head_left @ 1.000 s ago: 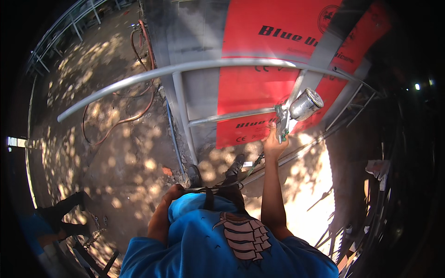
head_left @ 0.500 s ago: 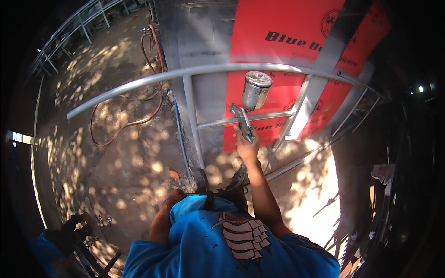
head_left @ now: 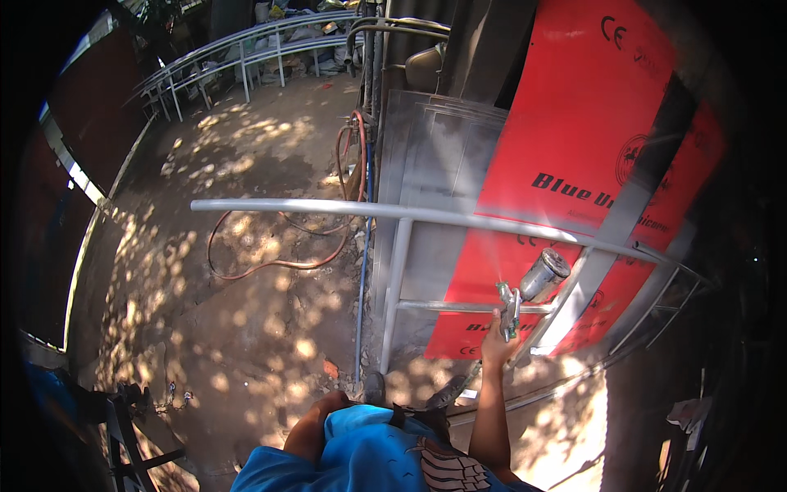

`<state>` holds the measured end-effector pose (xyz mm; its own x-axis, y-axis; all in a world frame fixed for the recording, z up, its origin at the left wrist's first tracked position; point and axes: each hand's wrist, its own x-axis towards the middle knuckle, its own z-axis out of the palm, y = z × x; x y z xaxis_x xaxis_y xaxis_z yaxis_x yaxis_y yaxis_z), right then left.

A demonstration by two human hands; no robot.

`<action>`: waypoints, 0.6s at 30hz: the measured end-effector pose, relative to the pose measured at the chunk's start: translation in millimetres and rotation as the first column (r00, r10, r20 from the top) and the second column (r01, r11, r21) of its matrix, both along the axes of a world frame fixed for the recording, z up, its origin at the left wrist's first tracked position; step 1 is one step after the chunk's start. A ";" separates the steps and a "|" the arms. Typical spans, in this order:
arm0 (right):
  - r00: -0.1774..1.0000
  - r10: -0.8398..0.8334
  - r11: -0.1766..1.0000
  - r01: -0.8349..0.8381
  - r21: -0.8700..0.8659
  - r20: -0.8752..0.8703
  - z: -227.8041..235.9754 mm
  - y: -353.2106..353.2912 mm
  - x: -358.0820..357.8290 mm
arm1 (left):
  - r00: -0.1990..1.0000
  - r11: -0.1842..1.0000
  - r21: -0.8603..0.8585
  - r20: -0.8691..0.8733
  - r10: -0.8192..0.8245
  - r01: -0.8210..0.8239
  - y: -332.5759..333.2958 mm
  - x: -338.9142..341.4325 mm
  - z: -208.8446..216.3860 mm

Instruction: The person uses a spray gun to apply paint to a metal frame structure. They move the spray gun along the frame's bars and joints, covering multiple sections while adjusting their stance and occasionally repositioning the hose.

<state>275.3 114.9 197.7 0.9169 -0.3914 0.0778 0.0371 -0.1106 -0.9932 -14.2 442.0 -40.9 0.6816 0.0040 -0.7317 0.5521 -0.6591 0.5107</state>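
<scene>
My right hand (head_left: 497,346) is wrapped round the handle of a paint spray gun (head_left: 511,310). Tilted to the right of the gun is its metal paint cup (head_left: 544,275). A faint pale mist shows above the nozzle, in front of the top rail. Right beside the gun stands a grey-white metal railing (head_left: 336,207), with a curved top rail, uprights and a thinner lower bar. My left hand (head_left: 332,399) rests low near my waist, its fingers mostly hidden, so what it holds, if anything, cannot be made out.
Red printed sheets (head_left: 566,139) and grey panels (head_left: 422,164) lean behind the railing. A reddish hose (head_left: 279,266) loops over the sun-dappled ground, near a blue pipe (head_left: 361,287). Another railing (head_left: 246,61) stands far left. Dark metal framing (head_left: 123,443) is at lower left.
The view has swung left, so the railing and sheets sit lower and further right. The spray gun has turned, its cup now leaning right, close to the second upright. My left hand stays at my waist.
</scene>
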 end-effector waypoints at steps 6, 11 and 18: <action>0.967 -0.203 0.979 0.197 0.051 0.155 -0.1 -41.5 -2.5 | 0.994 0.987 -0.130 0.059 -0.088 0.095 3.6 12.7 -12.8; 0.974 -0.225 0.973 0.222 0.057 0.040 15.5 -62.7 -20.8 | 0.860 0.883 -0.091 0.294 -0.417 0.460 9.2 24.5 -34.5; 0.999 -0.039 0.998 0.040 -0.058 0.014 9.4 -49.7 -44.0 | 0.767 0.784 0.061 0.173 -0.618 0.618 -4.5 47.6 -79.0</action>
<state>231.3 65.3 207.1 0.8995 -0.4220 0.1129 0.0438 -0.1700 -0.9845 33.5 437.5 -119.9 0.6518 -0.4624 -0.6011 -0.0726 -0.8270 0.5575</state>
